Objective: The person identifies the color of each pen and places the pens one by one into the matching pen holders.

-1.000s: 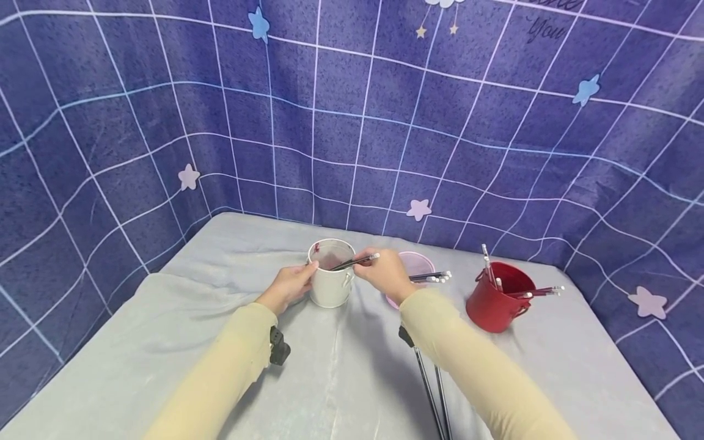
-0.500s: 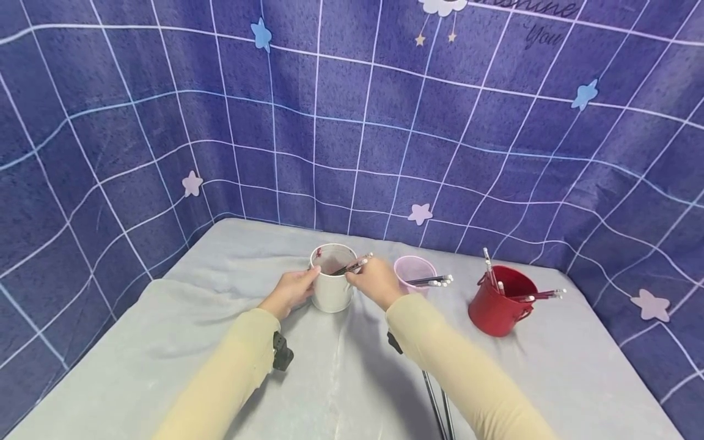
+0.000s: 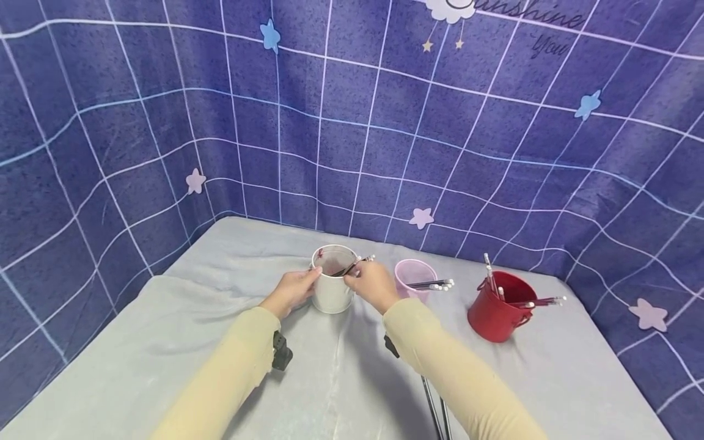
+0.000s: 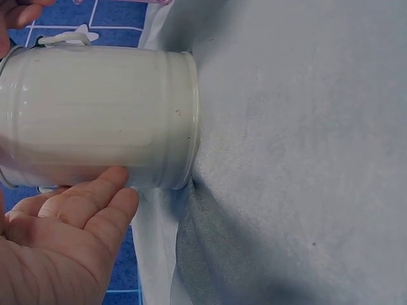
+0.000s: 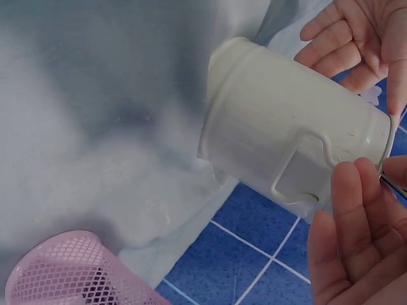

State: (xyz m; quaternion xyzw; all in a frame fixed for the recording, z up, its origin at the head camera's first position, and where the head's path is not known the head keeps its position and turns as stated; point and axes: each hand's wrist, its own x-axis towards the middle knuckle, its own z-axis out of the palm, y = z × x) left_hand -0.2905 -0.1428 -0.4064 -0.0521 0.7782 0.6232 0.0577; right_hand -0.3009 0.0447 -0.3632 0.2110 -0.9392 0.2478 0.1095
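Observation:
A white metal bucket (image 3: 332, 296) stands upright on the cloth-covered table. My left hand (image 3: 294, 290) holds it at its left side, thumb at the rim. Seen from the left wrist, the fingers (image 4: 105, 206) lie along the bucket's wall. My right hand (image 3: 375, 284) is at the opposite rim, pinching dark pencils (image 3: 348, 269) that slant into the bucket, their white eraser ends up. In the right wrist view, a dark pencil (image 5: 395, 185) shows between thumb and finger, beside the bucket's wire handle (image 5: 304, 166). How many pencils I pinch I cannot tell.
A pink mesh cup (image 3: 414, 269) with several dark pencils stands right of my right hand. Farther right is a red bucket (image 3: 492, 318) with several dark-red and white-ended pencils. Two long dark rods (image 3: 431, 400) lie near my right forearm. A blue grid-patterned curtain (image 3: 352, 122) hangs behind the table.
My right hand has moved slightly left and down at the white bucket's rim, uncovering more of the pink cup. The pencils have shifted in its fingers. My left hand keeps its hold.

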